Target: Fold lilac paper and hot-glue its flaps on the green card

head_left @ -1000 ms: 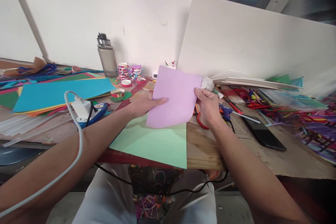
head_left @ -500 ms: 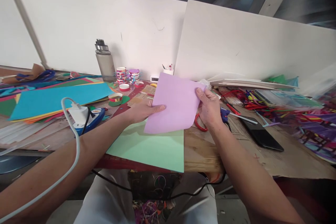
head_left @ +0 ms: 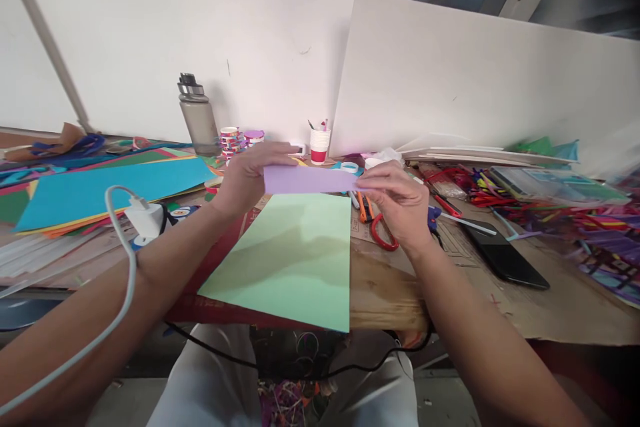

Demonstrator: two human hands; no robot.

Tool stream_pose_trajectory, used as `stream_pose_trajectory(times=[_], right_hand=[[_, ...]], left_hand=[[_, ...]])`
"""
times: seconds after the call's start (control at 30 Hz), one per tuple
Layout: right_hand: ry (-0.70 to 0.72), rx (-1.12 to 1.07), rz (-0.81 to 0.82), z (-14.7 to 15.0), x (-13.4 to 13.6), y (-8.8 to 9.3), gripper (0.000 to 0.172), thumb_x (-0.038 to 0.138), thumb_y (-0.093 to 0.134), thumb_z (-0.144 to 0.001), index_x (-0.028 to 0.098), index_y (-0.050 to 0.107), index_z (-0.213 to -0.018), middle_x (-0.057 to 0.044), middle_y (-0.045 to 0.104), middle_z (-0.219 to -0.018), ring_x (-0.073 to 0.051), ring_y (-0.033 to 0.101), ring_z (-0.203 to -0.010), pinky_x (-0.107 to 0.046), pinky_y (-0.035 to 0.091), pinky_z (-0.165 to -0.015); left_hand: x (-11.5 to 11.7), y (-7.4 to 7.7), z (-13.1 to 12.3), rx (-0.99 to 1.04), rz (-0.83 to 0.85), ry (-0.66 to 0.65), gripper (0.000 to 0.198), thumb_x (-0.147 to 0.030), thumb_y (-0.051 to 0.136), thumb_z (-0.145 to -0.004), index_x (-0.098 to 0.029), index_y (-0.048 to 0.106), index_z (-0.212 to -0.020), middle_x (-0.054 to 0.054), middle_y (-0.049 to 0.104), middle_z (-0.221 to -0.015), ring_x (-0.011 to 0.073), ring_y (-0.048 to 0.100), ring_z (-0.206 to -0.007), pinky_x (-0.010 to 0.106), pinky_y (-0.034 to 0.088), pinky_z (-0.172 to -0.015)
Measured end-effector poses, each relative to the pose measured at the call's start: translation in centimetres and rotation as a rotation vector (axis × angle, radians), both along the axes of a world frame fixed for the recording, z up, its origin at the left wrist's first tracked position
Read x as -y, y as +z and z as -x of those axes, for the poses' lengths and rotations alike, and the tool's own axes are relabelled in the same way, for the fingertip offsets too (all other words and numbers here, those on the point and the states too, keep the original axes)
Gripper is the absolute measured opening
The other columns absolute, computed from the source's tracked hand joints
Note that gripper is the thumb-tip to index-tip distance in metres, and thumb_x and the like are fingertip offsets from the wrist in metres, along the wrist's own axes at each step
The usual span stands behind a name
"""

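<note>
A purple paper (head_left: 310,180) is held up between both hands, seen at a steep slant as a narrow band. My left hand (head_left: 250,173) grips its left end, fingers stretched over the top. My right hand (head_left: 397,197) pinches its right end between thumb and fingers. Below it, a light green sheet (head_left: 295,260) lies on the table near the front edge, with shadows of the hands across it. Red-handled scissors (head_left: 384,233) and an orange cutter (head_left: 366,208) lie just left of my right hand.
Blue and other coloured sheets (head_left: 115,190), a white plug (head_left: 145,219) with a cable and a bottle (head_left: 197,113) are on the left. A paper cup (head_left: 320,147) stands at the back. To the right lie a black phone (head_left: 503,257) and coloured strips (head_left: 485,193).
The purple paper has been raised and tilted from broad view to a thin band. Both hands have moved up with it, uncovering more of the green sheet, the cutter and the cup.
</note>
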State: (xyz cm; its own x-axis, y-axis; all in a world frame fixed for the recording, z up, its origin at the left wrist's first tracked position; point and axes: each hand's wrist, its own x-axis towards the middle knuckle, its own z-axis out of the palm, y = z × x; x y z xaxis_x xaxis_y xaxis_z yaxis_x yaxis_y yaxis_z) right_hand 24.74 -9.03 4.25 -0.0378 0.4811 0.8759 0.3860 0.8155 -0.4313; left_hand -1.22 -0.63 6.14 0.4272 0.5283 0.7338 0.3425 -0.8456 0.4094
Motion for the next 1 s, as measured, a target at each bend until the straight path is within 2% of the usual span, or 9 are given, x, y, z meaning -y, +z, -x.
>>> stream_pose_trajectory(times=[0.1,0.2,0.3,0.37,0.43,0.6,0.67,0.83,1.0], right_hand=[[-0.046,0.238,0.046,0.3,0.1,-0.4,0.009,0.025,0.066,-0.084,0.028,0.075,-0.085,-0.002,0.072,-0.088,-0.019,0.063,-0.089,-0.038,0.048,-0.086],[-0.074,0.464,0.261,0.3,-0.6,-1.5,0.011,0.019,0.063,-0.085,0.022,0.074,-0.084,-0.004,0.071,-0.084,-0.018,0.063,-0.083,-0.033,0.048,-0.08],[-0.022,0.7,0.454,0.1,-1.3,-2.7,0.014,0.011,0.063,-0.081,0.02,0.074,-0.083,-0.004,0.071,-0.083,-0.016,0.063,-0.076,-0.028,0.047,-0.072],[0.014,0.78,0.492,0.1,-1.4,-3.1,0.02,0.007,0.062,-0.079,0.02,0.075,-0.086,-0.004,0.071,-0.085,-0.015,0.063,-0.076,-0.026,0.046,-0.071],[0.027,0.798,0.491,0.2,-1.3,-3.3,0.023,0.005,0.062,-0.078,0.021,0.075,-0.088,-0.003,0.071,-0.086,-0.014,0.063,-0.077,-0.025,0.045,-0.072],[0.045,0.837,0.482,0.4,-1.2,-3.4,0.025,0.003,0.059,-0.077,0.02,0.074,-0.087,-0.003,0.068,-0.086,-0.014,0.061,-0.078,-0.025,0.045,-0.074],[0.015,0.852,0.474,0.4,-1.2,-3.6,0.024,0.003,0.059,-0.077,0.019,0.074,-0.088,-0.004,0.067,-0.086,-0.015,0.061,-0.079,-0.026,0.045,-0.073],[-0.09,0.864,0.435,0.3,-1.1,-3.6,0.015,0.012,0.061,-0.082,0.019,0.074,-0.085,-0.007,0.066,-0.086,-0.018,0.059,-0.083,-0.03,0.043,-0.077],[-0.035,0.872,0.472,0.4,-0.9,-3.2,0.008,0.019,0.068,-0.081,0.019,0.074,-0.087,-0.006,0.067,-0.087,-0.019,0.06,-0.085,-0.032,0.044,-0.079]], left_hand=[[-1.3,-1.9,0.5,-0.23,-0.065,-0.008,0.025,-0.038,0.063,-0.079,-0.023,0.074,-0.096,0.005,0.063,-0.128,0.029,0.046,-0.128,0.045,0.028,-0.112],[-1.9,-3.7,1.1,-0.621,0.064,-0.144,0.035,-0.026,0.057,-0.082,-0.019,0.069,-0.114,0.007,0.063,-0.127,0.0261,0.052,-0.122,0.041,0.032,-0.11],[-1.4,-3.7,1.4,-0.853,0.198,-0.261,0.052,-0.015,0.052,-0.082,-0.024,0.056,-0.133,0.003,0.054,-0.14,0.0226,0.045,-0.13,0.036,0.03,-0.11],[-0.7,-2.9,1.4,-0.913,0.285,-0.243,0.065,-0.029,0.067,-0.075,-0.03,0.05,-0.137,0.0,0.048,-0.145,0.028,0.033,-0.137,0.04,0.027,-0.111],[0.1,-2.0,1.3,-0.939,0.347,-0.29,0.072,-0.041,0.075,-0.07,-0.031,0.05,-0.137,0.001,0.047,-0.145,0.0288,0.032,-0.137,0.04,0.025,-0.112],[1.1,-1.8,0.3,-0.877,0.385,-0.412,0.053,-0.052,0.071,-0.074,-0.027,0.063,-0.12,0.004,0.061,-0.123,0.0212,0.055,-0.111,0.026,0.041,-0.093],[1.1,-2.3,0.1,-0.886,0.347,-0.386,0.053,-0.054,0.071,-0.073,-0.025,0.064,-0.117,0.005,0.061,-0.119,0.0211,0.057,-0.106,0.026,0.042,-0.088],[0.2,-2.8,0.8,-0.867,0.179,-0.217,0.047,-0.053,0.069,-0.074,-0.025,0.068,-0.111,0.005,0.063,-0.12,0.0242,0.055,-0.112,0.031,0.037,-0.096],[0.7,-2.1,0.7,-0.797,0.251,-0.331,0.047,-0.052,0.071,-0.072,-0.026,0.068,-0.111,0.004,0.065,-0.118,0.0202,0.057,-0.107,0.026,0.039,-0.09]])
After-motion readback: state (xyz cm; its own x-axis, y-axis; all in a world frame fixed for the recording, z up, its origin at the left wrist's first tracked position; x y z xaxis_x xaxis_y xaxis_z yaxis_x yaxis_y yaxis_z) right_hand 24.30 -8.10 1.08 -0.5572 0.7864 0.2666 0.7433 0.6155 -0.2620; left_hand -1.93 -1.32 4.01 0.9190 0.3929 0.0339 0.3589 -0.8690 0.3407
